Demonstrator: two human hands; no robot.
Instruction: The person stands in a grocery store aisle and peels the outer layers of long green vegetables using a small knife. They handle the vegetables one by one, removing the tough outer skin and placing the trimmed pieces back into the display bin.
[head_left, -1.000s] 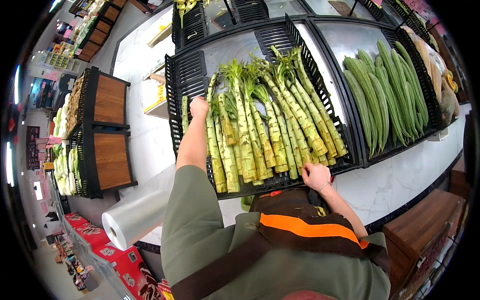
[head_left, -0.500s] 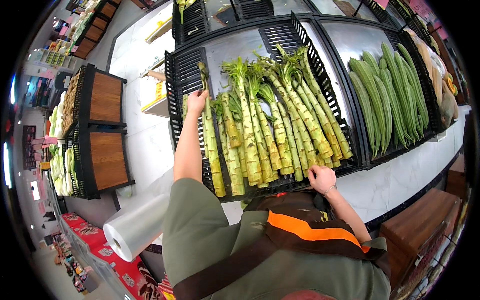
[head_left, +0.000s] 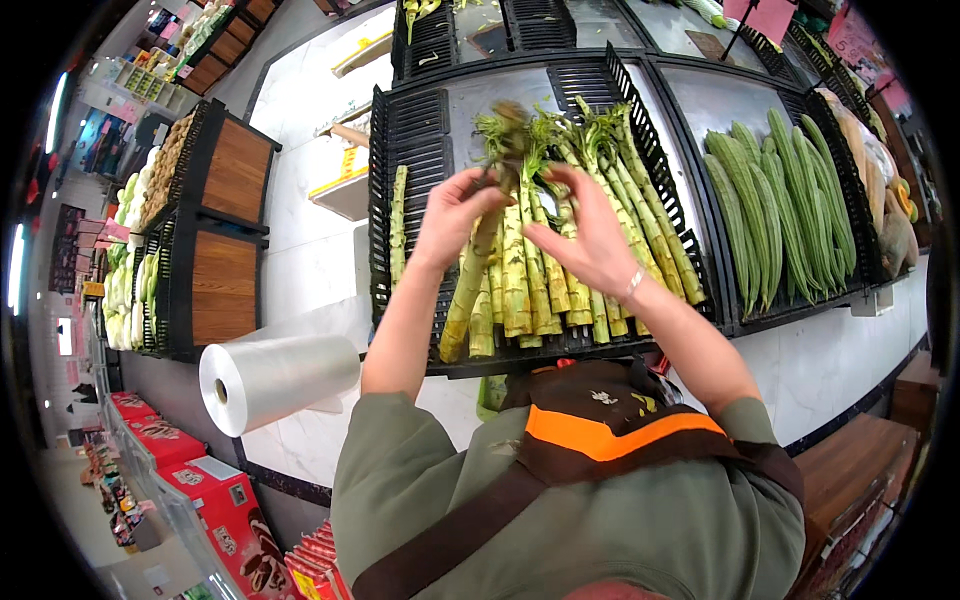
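Stalks [head_left: 541,297] in crate [head_left: 380,170]; gourds [head_left: 785,215] right; plastic roll [head_left: 290,378] left, nearer.

We are in a grocery shop's produce section: black crates [head_left: 380,200] display thick green stalks [head_left: 516,295] and ridged gourds [head_left: 768,215], pink cards [head_left: 766,18] stand above, a roll of clear plastic [head_left: 285,380] sits nearby, and wood-sided vegetable stands [head_left: 225,295] fill the left.

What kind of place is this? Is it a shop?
It looks like a shop's vegetable section, maybe in a supermarket. You can see thick green stalks laid out in a row, long green gourds to their right, and a big roll of clear plastic, probably for bagging.
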